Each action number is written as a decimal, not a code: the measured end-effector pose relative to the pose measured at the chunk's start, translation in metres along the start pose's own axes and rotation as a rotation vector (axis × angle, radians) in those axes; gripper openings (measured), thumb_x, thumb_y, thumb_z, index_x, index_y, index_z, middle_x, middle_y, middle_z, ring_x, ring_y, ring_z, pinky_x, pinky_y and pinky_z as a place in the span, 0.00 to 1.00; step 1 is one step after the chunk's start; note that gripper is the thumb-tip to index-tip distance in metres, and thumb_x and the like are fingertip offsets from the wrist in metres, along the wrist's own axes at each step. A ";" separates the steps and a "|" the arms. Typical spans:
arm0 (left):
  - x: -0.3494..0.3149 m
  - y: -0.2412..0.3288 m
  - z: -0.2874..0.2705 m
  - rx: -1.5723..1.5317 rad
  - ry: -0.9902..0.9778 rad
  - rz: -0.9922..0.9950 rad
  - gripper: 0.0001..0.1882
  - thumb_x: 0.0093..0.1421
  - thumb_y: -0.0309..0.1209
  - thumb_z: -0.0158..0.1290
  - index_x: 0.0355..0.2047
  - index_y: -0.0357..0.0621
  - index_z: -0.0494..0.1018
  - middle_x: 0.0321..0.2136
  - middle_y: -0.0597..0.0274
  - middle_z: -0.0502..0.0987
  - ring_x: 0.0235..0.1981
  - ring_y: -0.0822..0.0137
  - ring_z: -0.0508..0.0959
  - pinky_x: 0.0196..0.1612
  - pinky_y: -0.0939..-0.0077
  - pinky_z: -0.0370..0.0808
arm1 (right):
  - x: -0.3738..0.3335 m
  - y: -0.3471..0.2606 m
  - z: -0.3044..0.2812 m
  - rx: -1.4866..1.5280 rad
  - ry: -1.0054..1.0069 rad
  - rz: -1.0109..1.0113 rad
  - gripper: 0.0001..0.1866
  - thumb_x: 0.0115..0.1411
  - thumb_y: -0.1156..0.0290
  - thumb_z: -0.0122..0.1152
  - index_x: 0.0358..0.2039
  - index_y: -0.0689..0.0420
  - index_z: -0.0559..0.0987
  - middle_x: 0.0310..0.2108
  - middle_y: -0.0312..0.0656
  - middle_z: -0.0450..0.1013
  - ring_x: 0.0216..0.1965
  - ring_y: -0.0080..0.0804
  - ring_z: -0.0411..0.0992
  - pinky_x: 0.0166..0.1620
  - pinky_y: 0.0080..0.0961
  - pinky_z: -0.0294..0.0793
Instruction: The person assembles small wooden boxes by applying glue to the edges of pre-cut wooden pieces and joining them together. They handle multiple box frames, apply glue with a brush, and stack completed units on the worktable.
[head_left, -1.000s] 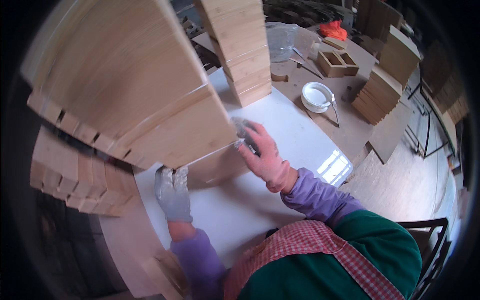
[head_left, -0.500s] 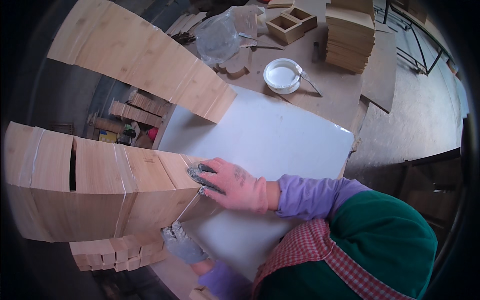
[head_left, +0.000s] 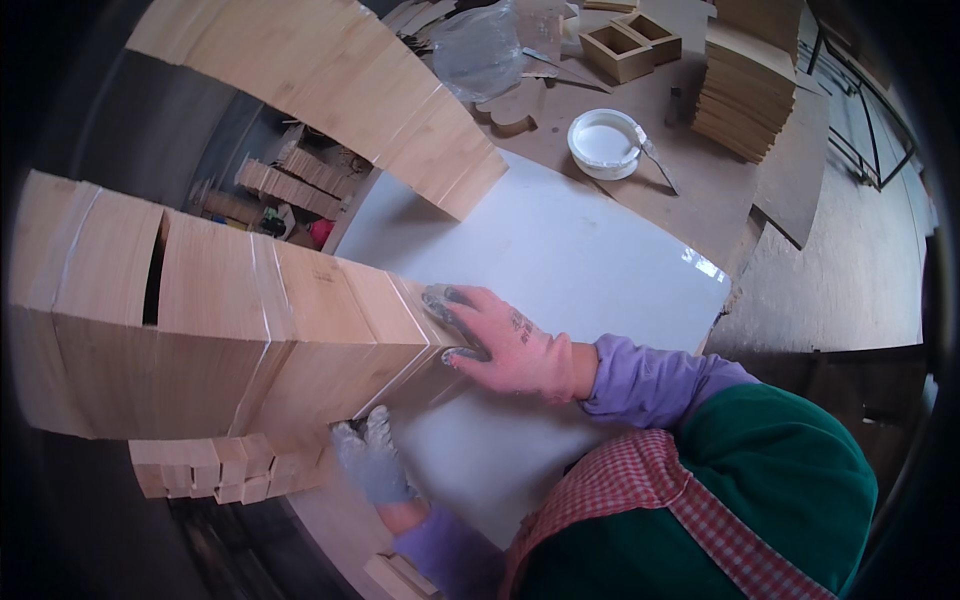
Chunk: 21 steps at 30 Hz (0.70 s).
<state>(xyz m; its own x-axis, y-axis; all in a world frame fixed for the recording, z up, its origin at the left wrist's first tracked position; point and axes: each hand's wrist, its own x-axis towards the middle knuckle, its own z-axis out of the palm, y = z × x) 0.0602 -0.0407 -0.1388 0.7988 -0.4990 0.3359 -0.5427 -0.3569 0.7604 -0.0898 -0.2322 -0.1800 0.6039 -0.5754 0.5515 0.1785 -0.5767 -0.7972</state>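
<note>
A tall stack of pale wooden pieces (head_left: 210,285), bound with thin white bands (head_left: 265,270), stands at the left. Close to its end on my side, another thin white band (head_left: 408,312) crosses the top and runs down the side face. My right hand (head_left: 515,345), in a pink glove with dark fingertips, rests at that end's corner, thumb and fingers apart. Below, beside the bottom edge of the stack, is my left hand (head_left: 375,460) in a grey, whitish-smeared glove. Its fingers are stretched out and slightly blurred, with nothing visible in them.
A second banded wooden stack (head_left: 330,80) stands farther back on the white board (head_left: 570,230). Behind are a white tub (head_left: 605,145) with a brush-like tool (head_left: 660,168), small wooden boxes (head_left: 630,48), a plastic bag (head_left: 480,55) and piled panels (head_left: 745,90). Small blocks (head_left: 220,465) sit below left.
The view has shifted. The band that stretched between my hands now lies against the stack. My right hand's fingers have spread; my left hand has come away from the band.
</note>
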 end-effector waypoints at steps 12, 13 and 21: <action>0.009 -0.024 0.001 0.019 -0.063 0.056 0.23 0.59 0.23 0.60 0.54 0.32 0.70 0.48 0.53 0.76 0.46 0.63 0.75 0.51 0.69 0.72 | 0.001 0.002 0.008 0.022 0.002 -0.017 0.22 0.55 0.68 0.63 0.48 0.68 0.73 0.54 0.60 0.66 0.53 0.58 0.65 0.56 0.45 0.68; 0.009 -0.023 0.002 0.012 -0.060 0.069 0.23 0.59 0.23 0.60 0.54 0.32 0.70 0.48 0.53 0.76 0.46 0.63 0.75 0.51 0.69 0.72 | 0.001 0.002 0.007 0.009 -0.004 -0.016 0.22 0.55 0.69 0.63 0.48 0.68 0.73 0.54 0.60 0.66 0.52 0.58 0.65 0.55 0.45 0.68; 0.009 -0.018 0.002 0.085 -0.071 0.059 0.24 0.59 0.24 0.60 0.55 0.32 0.69 0.48 0.53 0.76 0.46 0.64 0.75 0.51 0.69 0.71 | 0.003 -0.001 0.006 -0.034 -0.013 -0.042 0.22 0.55 0.70 0.62 0.48 0.68 0.73 0.54 0.59 0.67 0.50 0.57 0.66 0.54 0.45 0.69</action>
<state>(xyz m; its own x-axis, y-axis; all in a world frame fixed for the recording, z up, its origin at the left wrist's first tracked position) 0.0765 -0.0404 -0.1501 0.7462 -0.5745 0.3363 -0.6105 -0.3891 0.6899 -0.0836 -0.2297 -0.1793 0.6069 -0.5427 0.5807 0.1772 -0.6198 -0.7645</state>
